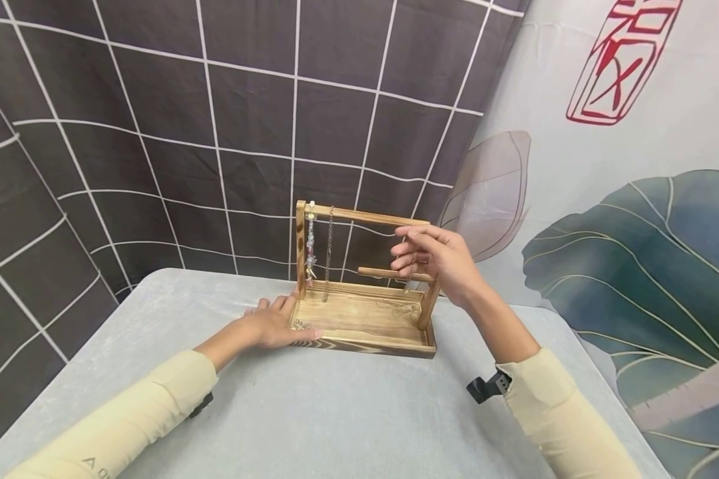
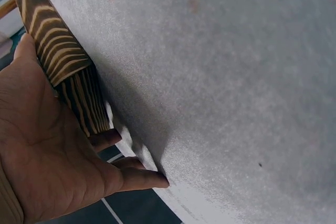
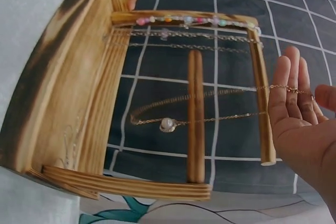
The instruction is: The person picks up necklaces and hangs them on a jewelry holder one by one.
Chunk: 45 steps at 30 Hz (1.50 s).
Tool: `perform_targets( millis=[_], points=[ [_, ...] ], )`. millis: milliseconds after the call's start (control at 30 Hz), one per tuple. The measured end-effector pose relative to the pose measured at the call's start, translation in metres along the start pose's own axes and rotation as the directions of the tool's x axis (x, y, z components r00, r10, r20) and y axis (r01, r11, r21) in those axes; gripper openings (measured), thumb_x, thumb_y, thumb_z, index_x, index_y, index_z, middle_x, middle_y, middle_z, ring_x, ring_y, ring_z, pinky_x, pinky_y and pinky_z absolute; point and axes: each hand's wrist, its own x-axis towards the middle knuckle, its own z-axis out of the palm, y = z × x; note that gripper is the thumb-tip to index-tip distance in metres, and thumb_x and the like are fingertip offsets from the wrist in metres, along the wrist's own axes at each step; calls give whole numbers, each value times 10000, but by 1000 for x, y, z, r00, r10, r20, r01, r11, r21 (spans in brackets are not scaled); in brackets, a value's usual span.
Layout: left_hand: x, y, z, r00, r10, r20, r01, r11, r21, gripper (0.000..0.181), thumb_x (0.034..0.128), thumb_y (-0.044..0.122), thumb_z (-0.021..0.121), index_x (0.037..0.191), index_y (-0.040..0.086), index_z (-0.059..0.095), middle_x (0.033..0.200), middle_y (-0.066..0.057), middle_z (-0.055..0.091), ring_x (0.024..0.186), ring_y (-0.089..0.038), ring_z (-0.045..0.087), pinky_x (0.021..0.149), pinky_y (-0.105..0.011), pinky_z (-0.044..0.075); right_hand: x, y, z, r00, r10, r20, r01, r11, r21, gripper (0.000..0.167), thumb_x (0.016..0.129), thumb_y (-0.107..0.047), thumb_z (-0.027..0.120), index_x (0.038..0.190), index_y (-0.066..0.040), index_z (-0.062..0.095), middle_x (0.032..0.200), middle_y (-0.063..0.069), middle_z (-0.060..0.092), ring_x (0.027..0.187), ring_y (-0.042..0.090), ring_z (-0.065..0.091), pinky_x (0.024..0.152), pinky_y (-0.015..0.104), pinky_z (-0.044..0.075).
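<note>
A wooden jewelry stand with a tray base, a long top bar and a short lower bar stands on the table. My left hand grips the tray's left end, thumb on the front rim and fingers along the side. Near the top bar's right end, my right hand pinches a thin gold-coloured necklace. Its pearl pendant hangs beyond the bar in the right wrist view. Farther left on the bar hang a colourful bead strand and chains.
Inside the tray lie a small heap of chain at the left and thin wire-like jewelry at the other end. A pale grey cloth covers the table. Close behind hangs a dark grid curtain, with a printed light curtain at the right.
</note>
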Motion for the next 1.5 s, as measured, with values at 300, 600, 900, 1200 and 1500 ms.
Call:
perform_targets(
  millis=[300,600,900,1200,1500],
  points=[
    [-5,3,-4,1000,6,4,-6,1000,-17,1448,873,1069,439,1820,64,3,1870,-284,181,1686,-684,105,1285,-923,135,0,-22,-9,998,-60,-11,61,998,7,271,1209,-123,503,1259,-30,752,936,20,863,794,154,838,743,301,701],
    [-4,4,-7,1000,14,-2,-14,1000,-14,1411,910,1028,462,1817,50,3,1868,-291,177,1685,-687,104,1287,-920,137,7,-44,-21,990,-135,-28,136,990,22,289,1208,-106,493,1229,-69,779,941,24,863,788,157,841,746,300,702],
    [-12,9,-12,1000,22,2,-22,1000,-18,1408,901,1033,469,1817,47,56,1838,-308,255,1648,-677,227,1255,-927,222,13,-55,-36,986,-151,-65,153,988,34,295,1215,-127,493,1206,-117,788,933,23,865,771,144,833,741,277,696],
    [-10,6,-7,999,32,-8,-32,999,-6,1450,870,1075,425,1811,28,80,1815,-324,288,1608,-688,288,1237,-927,258,20,-57,-49,986,-115,-120,126,988,90,243,1214,-154,511,1265,-38,719,916,32,861,756,147,831,724,273,692],
    [-4,2,-5,1000,20,4,-20,1000,3,1425,887,1054,447,1819,52,50,1828,-304,279,1622,-670,283,1245,-932,238,29,-49,-57,986,-65,-152,77,994,74,273,1225,-159,467,1368,23,612,908,9,856,758,126,823,733,256,688]
  ],
)
